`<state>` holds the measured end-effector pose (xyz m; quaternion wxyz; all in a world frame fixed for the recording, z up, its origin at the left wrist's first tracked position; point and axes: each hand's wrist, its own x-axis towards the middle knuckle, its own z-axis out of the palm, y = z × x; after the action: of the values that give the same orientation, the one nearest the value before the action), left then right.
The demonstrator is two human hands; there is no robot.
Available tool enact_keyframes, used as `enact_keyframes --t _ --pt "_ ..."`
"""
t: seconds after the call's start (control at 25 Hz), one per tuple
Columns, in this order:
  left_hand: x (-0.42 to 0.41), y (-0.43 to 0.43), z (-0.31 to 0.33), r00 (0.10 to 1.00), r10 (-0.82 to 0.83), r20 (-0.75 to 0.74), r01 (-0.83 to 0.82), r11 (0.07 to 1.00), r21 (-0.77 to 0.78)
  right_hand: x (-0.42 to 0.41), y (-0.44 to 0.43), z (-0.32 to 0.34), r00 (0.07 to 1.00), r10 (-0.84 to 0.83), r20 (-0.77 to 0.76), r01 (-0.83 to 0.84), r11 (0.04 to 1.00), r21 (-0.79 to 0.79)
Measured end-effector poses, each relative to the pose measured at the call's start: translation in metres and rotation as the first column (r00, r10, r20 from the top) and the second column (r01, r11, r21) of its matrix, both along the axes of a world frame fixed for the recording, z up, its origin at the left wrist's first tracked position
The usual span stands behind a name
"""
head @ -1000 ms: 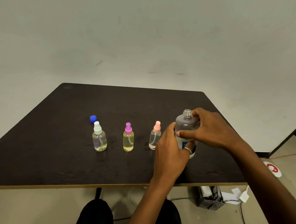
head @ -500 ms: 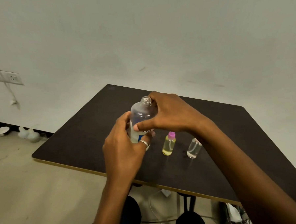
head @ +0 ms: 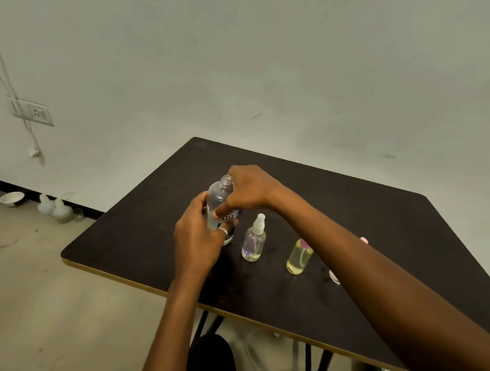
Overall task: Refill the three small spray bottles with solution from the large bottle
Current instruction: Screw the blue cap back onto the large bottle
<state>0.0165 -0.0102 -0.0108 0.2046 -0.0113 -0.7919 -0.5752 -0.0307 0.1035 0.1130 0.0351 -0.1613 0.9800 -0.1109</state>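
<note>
The large clear bottle (head: 218,196) stands uncapped at the left end of the row on the dark table (head: 161,226). My left hand (head: 197,240) wraps its lower body and my right hand (head: 248,189) grips its shoulder from the right. To its right stands the white-capped spray bottle (head: 253,240), then the purple-capped spray bottle (head: 297,257) with yellow liquid. The pink-capped spray bottle (head: 363,240) is mostly hidden behind my right forearm. The blue cap is hidden from view.
The table's near edge runs diagonally close to my legs. On the floor at the left wall lie a white bowl (head: 11,198) and white containers (head: 55,208). A wall socket (head: 32,111) with a cable hangs at the left.
Both hands carried the large bottle from the right end of the row to the left end, beside the white-capped bottle. My view swung left.
</note>
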Motion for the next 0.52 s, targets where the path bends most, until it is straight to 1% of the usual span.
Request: enact_keyframes --t 0.16,0.24,0.28,0.32,0.36,0.44,0.48,0.52 --pt "-0.01 -0.003 -0.014 1.0 0.005 0.019 -0.006 1.0 0.011 -0.008 -0.005 -0.01 1.0 0.013 0.022 -0.014 1.0 0.026" --pt "-0.011 -0.005 -0.017 1.0 0.004 0.014 -0.004 1.0 0.015 -0.008 -0.003 -0.002 0.992 0.053 0.113 -0.058 0.997 0.046" --pt "-0.011 -0.005 -0.018 1.0 0.001 0.007 -0.001 1.0 0.017 -0.008 0.001 0.005 0.984 0.079 0.161 -0.085 0.996 0.03" --pt "-0.012 -0.004 -0.018 1.0 0.001 -0.001 -0.001 1.0 0.018 -0.012 0.006 0.014 0.981 0.085 0.172 -0.086 0.996 -0.002" --pt "-0.012 -0.004 -0.019 1.0 0.002 -0.005 -0.002 1.0 0.02 -0.019 0.012 0.023 0.988 0.063 0.139 -0.059 0.998 -0.031" --pt "-0.014 -0.004 -0.021 1.0 0.003 0.009 -0.003 1.0 0.029 -0.039 0.023 0.03 1.0 -0.008 0.001 0.008 0.999 -0.053" --pt "-0.015 -0.004 -0.022 1.0 0.003 0.019 -0.004 0.999 0.032 -0.05 0.027 0.028 0.999 -0.016 -0.045 0.015 0.999 -0.031" --pt "-0.015 -0.003 -0.023 1.0 0.004 0.026 -0.005 0.999 0.032 -0.061 0.027 0.022 0.999 0.0 -0.055 0.001 1.0 0.023"
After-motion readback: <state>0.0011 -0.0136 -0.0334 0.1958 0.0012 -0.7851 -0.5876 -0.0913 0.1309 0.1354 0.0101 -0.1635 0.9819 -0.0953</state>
